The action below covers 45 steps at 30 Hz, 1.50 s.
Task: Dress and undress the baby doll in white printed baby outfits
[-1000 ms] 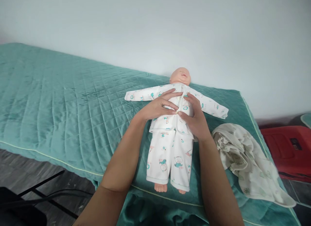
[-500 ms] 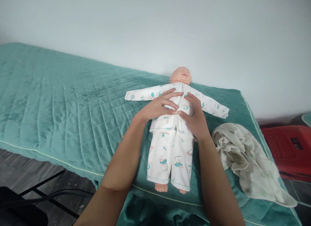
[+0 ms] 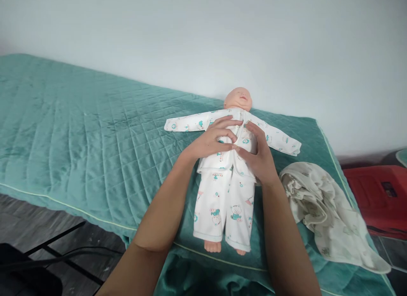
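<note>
A baby doll (image 3: pixel 237 99) lies on its back, dressed in a white printed pajama top (image 3: pixel 219 160) and matching pants (image 3: pixel 211 202). My left hand (image 3: pixel 218 137) rests over the front of the top, thumb and forefinger pinching its front edge at mid-belly. From the other side, my right hand (image 3: pixel 259 154) grips the opposite edge, its thumb meeting the left thumb at the front opening. A small button (image 3: pixel 237 127) shows higher up between the hands. Whatever sits right between the fingertips is mostly hidden.
Under the doll is a green quilted cover (image 3: pixel 95 152) spread over a bed or table against a white wall (image 3: pixel 203 37). A crumpled pale cloth (image 3: pixel 330 215) lies at the right. Beyond that edge stands a red plastic object (image 3: pixel 378 198). Black metal legs (image 3: pixel 63 241) show lower left.
Both hands stay at the same spot on the pajama top, fingers shifting only slightly. The whole view has moved a little, placing the doll slightly further right.
</note>
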Available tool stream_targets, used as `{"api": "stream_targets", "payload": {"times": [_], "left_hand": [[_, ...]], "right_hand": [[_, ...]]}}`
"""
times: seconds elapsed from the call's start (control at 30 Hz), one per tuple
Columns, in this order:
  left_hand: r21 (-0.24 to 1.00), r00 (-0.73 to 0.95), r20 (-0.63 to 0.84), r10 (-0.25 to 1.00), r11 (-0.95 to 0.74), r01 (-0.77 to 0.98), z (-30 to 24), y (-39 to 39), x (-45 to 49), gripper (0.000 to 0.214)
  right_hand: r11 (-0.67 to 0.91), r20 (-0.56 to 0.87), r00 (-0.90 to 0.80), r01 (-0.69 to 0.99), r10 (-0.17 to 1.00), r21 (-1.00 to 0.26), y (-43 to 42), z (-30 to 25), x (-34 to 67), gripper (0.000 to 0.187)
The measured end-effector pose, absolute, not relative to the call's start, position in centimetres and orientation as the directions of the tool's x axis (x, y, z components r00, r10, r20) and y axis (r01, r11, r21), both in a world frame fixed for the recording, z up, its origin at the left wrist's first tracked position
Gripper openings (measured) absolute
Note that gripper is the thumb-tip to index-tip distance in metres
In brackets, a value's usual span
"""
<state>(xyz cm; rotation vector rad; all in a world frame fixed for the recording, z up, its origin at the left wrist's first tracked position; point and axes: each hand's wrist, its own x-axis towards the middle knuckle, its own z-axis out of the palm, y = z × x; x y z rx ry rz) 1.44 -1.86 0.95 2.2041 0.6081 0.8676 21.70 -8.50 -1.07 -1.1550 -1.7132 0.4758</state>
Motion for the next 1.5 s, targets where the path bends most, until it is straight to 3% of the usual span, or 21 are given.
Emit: {"api": "stream_targets", "payload": {"times": [0.27,0.5,0.57,0.67,0.73,0.83,1.0,1.13,1.23,1.37,1.5], "left_hand": [[0.770,0.743,0.340,0.577,-0.624,0.132,1.6,-1.6,0.7,0.022],[0.821,0.690,0.362,0.627,-0.564,0.083,1.9,-2.3,1.1,0.022],[0.881,0.581,0.379,0.720,-0.472,0.010,1.9,-2.5,1.3,0.025],[0.934,0.169,0.343,0.924,-0.316,-0.168,1.4,-2.2,1.8,0.029],[0.929,-0.061,0.278,0.959,-0.285,-0.236,0.8,-1.6,2.0,0.028],[0.940,-0.117,0.284,0.952,-0.300,-0.163,-0.3,-0.7,2.2,0.021],[0.947,0.024,0.289,0.957,-0.289,0.137,-0.8,-0.7,2.8,0.023],[0.926,0.054,0.288,0.956,-0.292,0.238,-0.4,-1.0,2.5,0.017],[0.934,-0.045,0.305,0.951,-0.289,0.210,-0.6,-0.6,2.1,0.021],[0.959,-0.197,0.280,0.940,-0.266,0.094,-1.3,0.2,1.8,0.023],[0.965,-0.239,0.260,0.936,-0.259,0.037,-1.6,0.4,1.9,0.023]], "right_hand": [[0.519,0.545,-0.124,0.531,0.829,-0.669,-9.0,-0.6,21.4,0.035],[0.463,0.517,-0.011,0.462,0.856,-0.757,-9.1,-0.5,20.7,0.011],[0.454,0.509,0.088,0.342,0.856,-0.823,-9.1,-0.4,20.6,0.008],[0.424,0.432,0.315,0.095,0.845,-0.900,-9.1,-0.2,20.7,0.006],[0.399,0.353,0.452,-0.007,0.819,-0.917,-9.0,0.1,20.9,0.007],[0.358,0.297,0.541,-0.007,0.786,-0.934,-8.9,0.3,21.2,0.021],[0.248,0.286,0.407,0.143,0.868,-0.958,-8.5,-0.5,21.2,0.032],[0.232,0.304,0.319,0.243,0.898,-0.942,-8.2,-1.2,21.2,0.043],[0.261,0.316,0.282,0.218,0.906,-0.940,-8.2,-1.1,21.4,0.035],[0.314,0.385,0.168,0.339,0.907,-0.887,-8.5,-0.5,21.7,0.027],[0.296,0.372,0.221,0.313,0.902,-0.903,-8.7,-0.4,21.5,0.012]]}}
